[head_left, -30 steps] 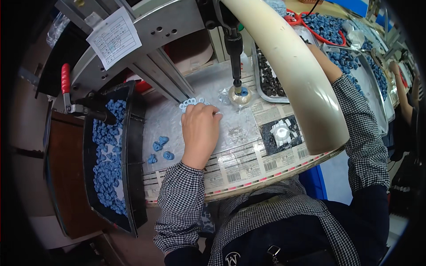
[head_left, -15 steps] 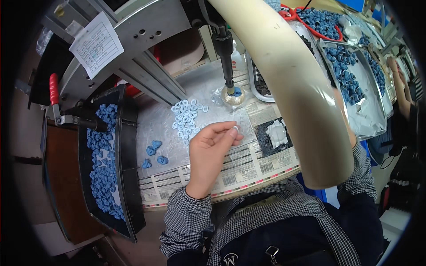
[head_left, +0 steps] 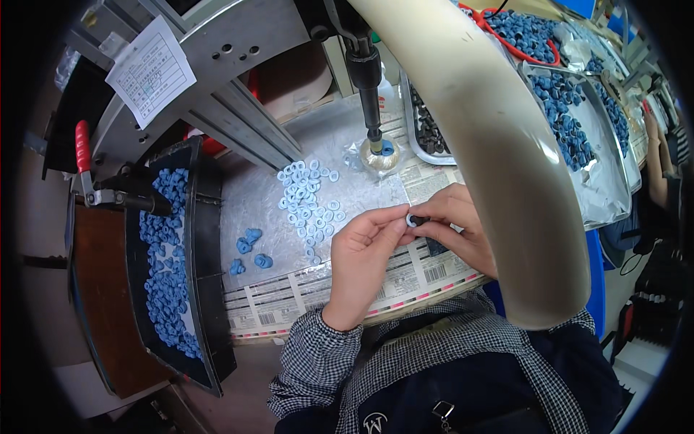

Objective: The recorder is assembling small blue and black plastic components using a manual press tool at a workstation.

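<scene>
Pinching pale ring (head_left: 409, 220), left grip (head_left: 365, 253) | holding dark piece (head_left: 420, 221), right grip (head_left: 466, 226) | table edge (head_left: 416, 295) near | bare sheet (head_left: 372, 194) beyond

Right hand (head_left: 463, 226) partly hidden behind cream tube (head_left: 506, 145).

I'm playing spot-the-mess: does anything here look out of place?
Maybe: a few blue lumps lie loose on the table, outside the black bin that holds many like them. The paper on the metal frame also looks crooked.
</scene>
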A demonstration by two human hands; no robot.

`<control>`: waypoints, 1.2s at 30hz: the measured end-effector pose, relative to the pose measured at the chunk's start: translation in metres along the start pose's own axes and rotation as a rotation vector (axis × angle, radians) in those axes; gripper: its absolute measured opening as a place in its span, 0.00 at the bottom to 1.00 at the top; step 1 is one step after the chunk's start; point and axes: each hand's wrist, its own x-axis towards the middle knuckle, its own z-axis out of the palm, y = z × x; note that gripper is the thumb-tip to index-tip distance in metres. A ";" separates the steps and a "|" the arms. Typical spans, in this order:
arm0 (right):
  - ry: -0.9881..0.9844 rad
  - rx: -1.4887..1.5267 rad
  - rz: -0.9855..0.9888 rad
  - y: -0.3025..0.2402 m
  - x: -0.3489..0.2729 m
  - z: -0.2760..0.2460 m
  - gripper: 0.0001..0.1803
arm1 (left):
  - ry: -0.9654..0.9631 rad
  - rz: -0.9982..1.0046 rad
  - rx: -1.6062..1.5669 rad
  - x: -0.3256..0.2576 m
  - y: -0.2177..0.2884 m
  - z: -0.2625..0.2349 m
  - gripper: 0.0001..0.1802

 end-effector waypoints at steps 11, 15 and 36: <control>-0.092 0.285 0.240 -0.009 0.002 -0.006 0.13 | -0.115 0.165 -0.366 -0.004 -0.022 -0.005 0.08; -0.146 0.374 0.248 0.007 -0.004 -0.004 0.14 | -0.114 -0.022 -0.360 0.005 -0.032 -0.008 0.07; -0.233 -0.178 0.108 0.022 -0.020 -0.059 0.11 | 0.185 0.390 -0.021 0.005 0.003 -0.111 0.12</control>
